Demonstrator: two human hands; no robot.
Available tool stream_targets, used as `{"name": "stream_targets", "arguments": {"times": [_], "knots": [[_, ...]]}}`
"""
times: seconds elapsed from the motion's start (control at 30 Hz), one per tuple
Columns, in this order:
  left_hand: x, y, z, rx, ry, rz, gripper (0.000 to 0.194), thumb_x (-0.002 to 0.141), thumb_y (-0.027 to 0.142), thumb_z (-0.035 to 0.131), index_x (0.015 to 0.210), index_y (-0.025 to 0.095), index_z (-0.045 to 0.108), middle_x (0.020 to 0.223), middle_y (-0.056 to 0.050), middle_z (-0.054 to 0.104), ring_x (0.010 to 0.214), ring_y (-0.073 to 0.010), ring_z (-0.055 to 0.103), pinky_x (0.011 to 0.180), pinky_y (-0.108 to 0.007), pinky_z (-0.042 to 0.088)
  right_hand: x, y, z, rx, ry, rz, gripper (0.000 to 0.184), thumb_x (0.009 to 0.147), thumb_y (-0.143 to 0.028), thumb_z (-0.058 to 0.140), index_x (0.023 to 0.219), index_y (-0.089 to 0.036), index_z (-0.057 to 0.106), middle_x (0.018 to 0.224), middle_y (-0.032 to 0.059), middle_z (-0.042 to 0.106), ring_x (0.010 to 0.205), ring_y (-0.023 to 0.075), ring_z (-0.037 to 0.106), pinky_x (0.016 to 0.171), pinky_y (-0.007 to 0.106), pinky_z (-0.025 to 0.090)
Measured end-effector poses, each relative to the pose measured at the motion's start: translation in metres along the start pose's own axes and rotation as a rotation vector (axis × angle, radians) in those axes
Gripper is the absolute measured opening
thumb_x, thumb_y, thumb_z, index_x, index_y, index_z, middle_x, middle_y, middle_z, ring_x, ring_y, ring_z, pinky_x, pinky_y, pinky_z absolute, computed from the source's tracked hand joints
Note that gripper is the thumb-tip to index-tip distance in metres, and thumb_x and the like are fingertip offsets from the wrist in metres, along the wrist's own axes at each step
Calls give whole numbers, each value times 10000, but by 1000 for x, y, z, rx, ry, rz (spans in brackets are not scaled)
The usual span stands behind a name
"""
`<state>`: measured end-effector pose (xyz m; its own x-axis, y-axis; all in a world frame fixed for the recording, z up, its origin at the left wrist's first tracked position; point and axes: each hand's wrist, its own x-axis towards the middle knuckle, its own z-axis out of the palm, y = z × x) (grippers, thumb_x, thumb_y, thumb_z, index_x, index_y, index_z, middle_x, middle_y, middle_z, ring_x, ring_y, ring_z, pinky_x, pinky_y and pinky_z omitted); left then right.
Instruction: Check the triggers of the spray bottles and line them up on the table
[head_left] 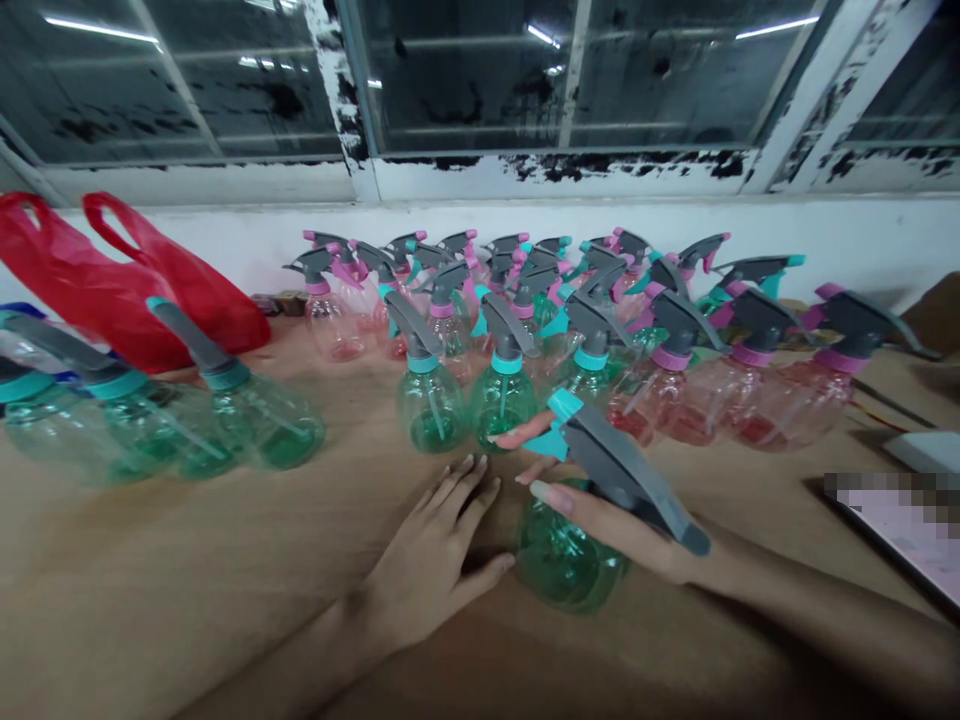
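Note:
My right hand (600,515) grips a green spray bottle (574,565) around its neck, just below the grey and teal trigger head (626,465). The bottle leans slightly, and part of it is hidden behind my fingers. Flat on the table, my left hand (435,560) has its fingers stretched out and holds nothing; its thumb points toward the bottle's side. Just beyond both hands stand a green spray bottle (433,410) and another green spray bottle (504,400), with teal collars and grey heads.
Rows of pink and green spray bottles (675,390) stand toward the wall. More green bottles (274,425) are at the left, before a red plastic bag (187,310). A phone-like device (900,540) with a blurred screen lies at the right edge of the wooden table (300,560).

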<state>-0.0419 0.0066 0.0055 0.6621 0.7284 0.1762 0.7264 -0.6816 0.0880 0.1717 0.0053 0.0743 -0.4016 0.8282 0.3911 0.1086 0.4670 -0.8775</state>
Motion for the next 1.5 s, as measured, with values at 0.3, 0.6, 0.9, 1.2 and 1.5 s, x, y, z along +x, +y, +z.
{"name": "stream_targets", "arguments": {"times": [0.3, 0.6, 0.9, 1.2, 1.5], "knots": [[1, 5, -6, -31, 2, -15, 643, 905, 483, 520, 1419, 145, 332, 1462, -147, 348, 1359, -292, 275, 1082, -462, 277, 1, 1, 0, 13, -17, -7, 252, 837, -233, 604, 1083, -243, 547, 1189, 24, 613, 803, 121, 664, 826, 278, 526], [0, 4, -6, -46, 4, -4, 647, 910, 465, 525, 1428, 144, 309, 1467, -152, 337, 1364, -292, 263, 1079, -466, 283, 1, 1, -1, 14, -31, -1, 246, 850, -252, 587, 1093, -257, 546, 1154, 22, 616, 807, 145, 656, 785, 313, 528], [0, 2, -2, -2, 33, 7, 604, 921, 470, 502, 1380, 98, 373, 1446, -163, 371, 1363, -283, 269, 1089, -448, 275, 0, -3, -3, -50, -46, -29, 241, 850, -240, 570, 1088, -266, 542, 991, -1, 640, 880, 165, 626, 780, 307, 496], [0, 4, -5, -44, 22, 1, 624, 920, 466, 503, 1405, 115, 327, 1447, -167, 367, 1356, -285, 286, 1076, -450, 298, -1, -6, 0, -90, 22, 19, 116, 839, -319, 559, 938, -258, 566, 802, -13, 645, 567, 125, 554, 566, 291, 475], [-1, 2, -1, -54, 44, 5, 607, 926, 478, 484, 1409, 143, 330, 1448, -154, 368, 1349, -296, 296, 1071, -466, 298, -1, -11, -1, -117, 48, 45, 149, 842, -339, 578, 959, -245, 583, 915, 11, 678, 875, 186, 640, 821, 338, 502]]}}
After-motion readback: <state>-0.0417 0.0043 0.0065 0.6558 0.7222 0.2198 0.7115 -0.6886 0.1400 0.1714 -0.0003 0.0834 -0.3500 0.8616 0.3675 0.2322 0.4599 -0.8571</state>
